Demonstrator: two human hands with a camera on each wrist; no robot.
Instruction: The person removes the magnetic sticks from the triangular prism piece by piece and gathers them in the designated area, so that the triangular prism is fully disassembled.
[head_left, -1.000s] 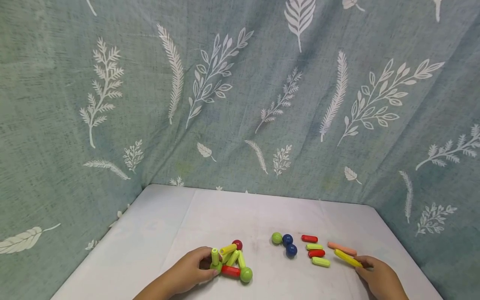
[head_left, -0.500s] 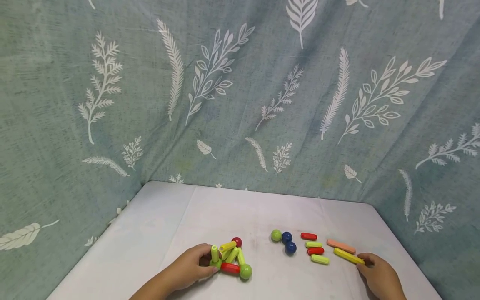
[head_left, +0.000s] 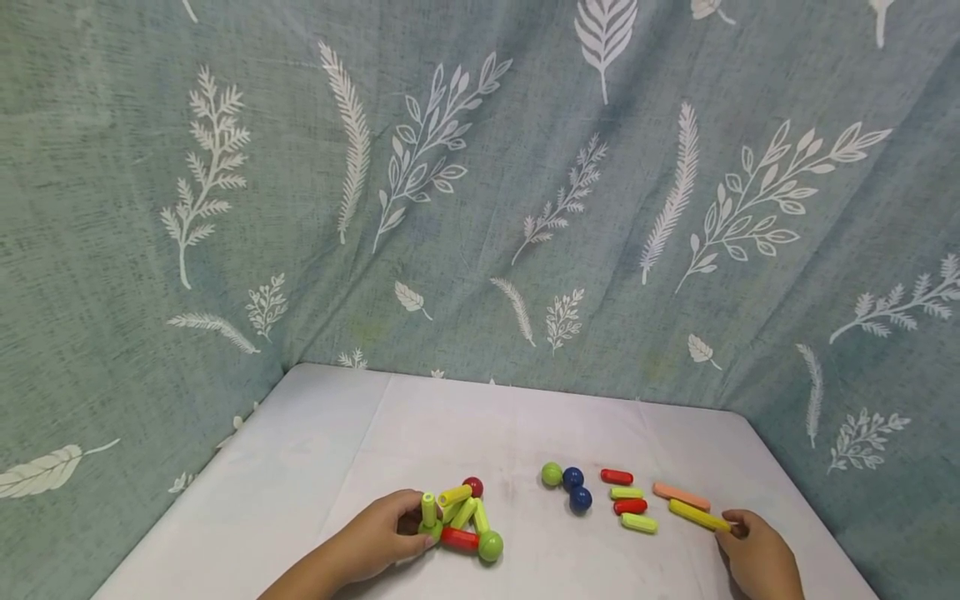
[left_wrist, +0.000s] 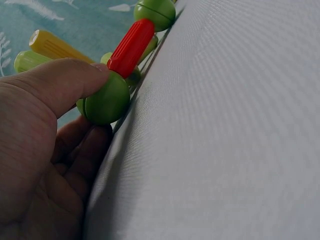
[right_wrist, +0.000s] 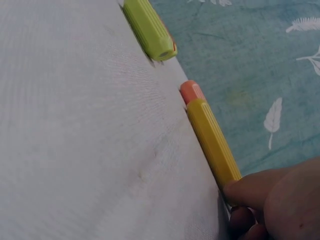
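Observation:
My left hand [head_left: 378,533] grips a green ball [left_wrist: 107,100] at the near left corner of a joined structure of coloured rods and balls. A red rod [head_left: 460,539] links that ball to another green ball [head_left: 491,546]. Light green rods and a yellow rod [head_left: 454,496] make up more of it, with a dark red ball [head_left: 473,486] at the back. On the right, my right hand [head_left: 761,552] pinches the near end of a long yellow rod [right_wrist: 212,142]. This rod lies along the white tabletop beside an orange rod [head_left: 681,496].
Between the hands, a green ball [head_left: 552,474] and two dark blue balls [head_left: 581,499] sit close together. Short red rods [head_left: 617,477] and light green rods [head_left: 639,523] lie in a column to their right. A leaf-patterned green cloth [head_left: 465,208] hangs behind the table.
The long yellow rod's near end has shifted slightly right with my right hand, leaving the rod a little flatter across the view. My left hand keeps its hold on the green ball.

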